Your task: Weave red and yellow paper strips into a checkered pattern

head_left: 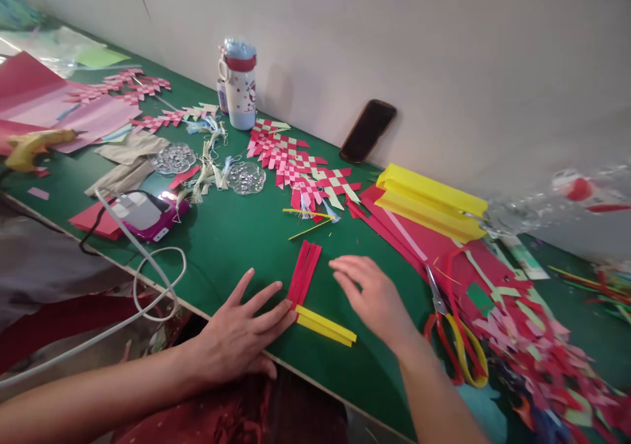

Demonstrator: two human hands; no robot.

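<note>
Right now I watch, through the head view, the left hand (pixel 241 335) lying palm down near the edge of the green table (pixel 231 253), its fingers spread apart and two fingertips resting where the red strips (pixel 304 273) meet the yellow strip (pixel 325 326). From that corner the red pair points away toward the wall and the yellow one runs off to the right, so together they make an L shape on the tabletop. I see the right hand (pixel 369 293) held just beside them, fingers bent and close to one another, a gap showing below them, nothing visible in its grasp; whether it touches the table I cannot tell. Near the right forearm I make out scissors (pixel 456 345) with red and yellow handles, beside a heap of paper scraps (pixel 547 358). Farther back are woven red-and-white pieces (pixel 296 161), a dish of beads (pixel 247 178), a drinking bottle (pixel 241 92) and a phone (pixel 368 131) leaning against the wall (pixel 444 50)
</note>
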